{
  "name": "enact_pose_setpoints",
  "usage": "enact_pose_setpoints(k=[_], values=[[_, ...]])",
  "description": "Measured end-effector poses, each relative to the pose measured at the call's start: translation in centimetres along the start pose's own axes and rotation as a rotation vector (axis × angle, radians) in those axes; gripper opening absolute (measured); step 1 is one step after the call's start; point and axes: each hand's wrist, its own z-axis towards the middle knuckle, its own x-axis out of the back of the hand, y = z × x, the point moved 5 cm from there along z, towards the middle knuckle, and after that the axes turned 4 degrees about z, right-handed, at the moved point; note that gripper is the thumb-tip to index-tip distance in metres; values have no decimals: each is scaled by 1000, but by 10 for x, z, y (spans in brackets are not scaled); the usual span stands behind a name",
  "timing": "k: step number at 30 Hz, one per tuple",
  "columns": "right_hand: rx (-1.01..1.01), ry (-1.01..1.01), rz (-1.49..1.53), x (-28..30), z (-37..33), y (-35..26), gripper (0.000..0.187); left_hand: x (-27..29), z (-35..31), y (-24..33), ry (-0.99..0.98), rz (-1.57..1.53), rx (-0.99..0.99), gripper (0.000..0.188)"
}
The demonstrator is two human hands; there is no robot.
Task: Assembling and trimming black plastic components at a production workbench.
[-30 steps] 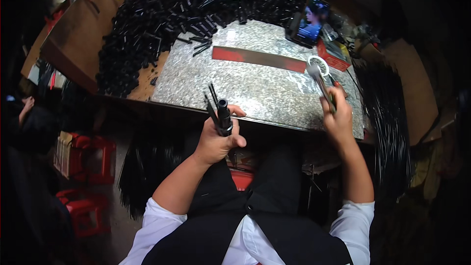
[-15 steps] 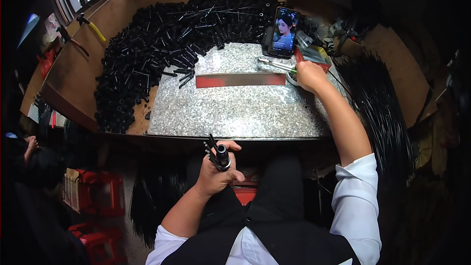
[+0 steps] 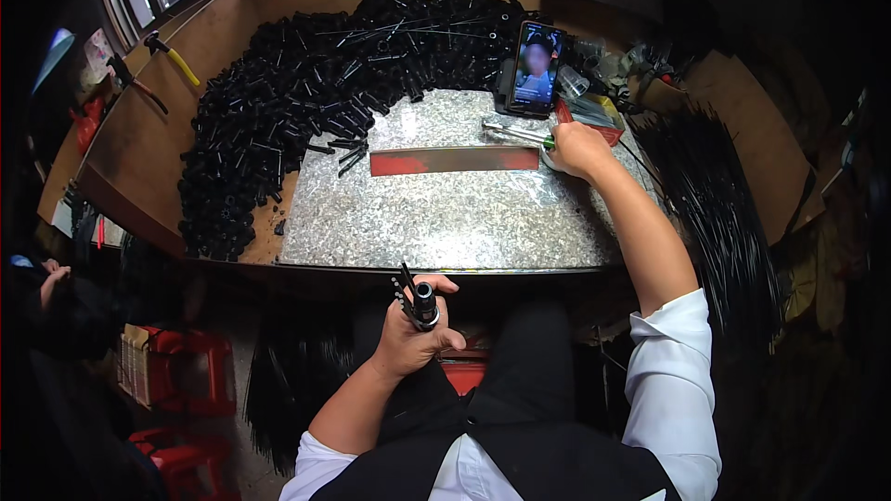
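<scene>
My left hand is in front of the slab's near edge, closed around a short black tube with a pale ring at its open end. Several thin dark rods stick up beside the tube from the same grip. My right hand reaches to the far right of the speckled stone slab, its fingers curled downward. They are beside a metal tool with a green handle and a small pale dish. The back of the hand hides the fingertips and whatever they touch.
A large heap of black tubular parts covers the left and back of the bench. A flat red-and-grey bar lies across the slab. At the back stands a phone. Long black rods hang at right; pincers hang on the left wall.
The whole view has shifted slightly, and the phone picture differs. My right hand stays by the green-handled tool and dish; my left hand still grips the tube and rods.
</scene>
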Motion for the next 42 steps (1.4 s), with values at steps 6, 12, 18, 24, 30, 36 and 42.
enact_pose_setpoints(k=[6, 12, 18, 24, 30, 36, 42], values=[[-32, 49, 45, 6, -10, 0, 29, 2, -1, 0, 1, 35, -6, 75], [-102, 69, 128, 5, -13, 7, 27, 1, 0, -1, 8, 53, -22, 74], [-83, 205, 176, 9, -20, 8, 25, 1, -1, 0, 2, 70, -34, 70], [-81, 266, 278, 11, -26, 10, 21, 0, -2, 1, -1, 43, -42, 67], [-71, 335, 408, 5, -36, 15, 20, -2, -2, 3, 13, 67, -71, 66], [214, -91, 1566, -7, -120, -73, 10, -3, 1, 15, 112, -13, -58, 68], [425, -317, 1829, -14, -188, -127, 7, -16, 10, 39, 105, 157, -179, 64]])
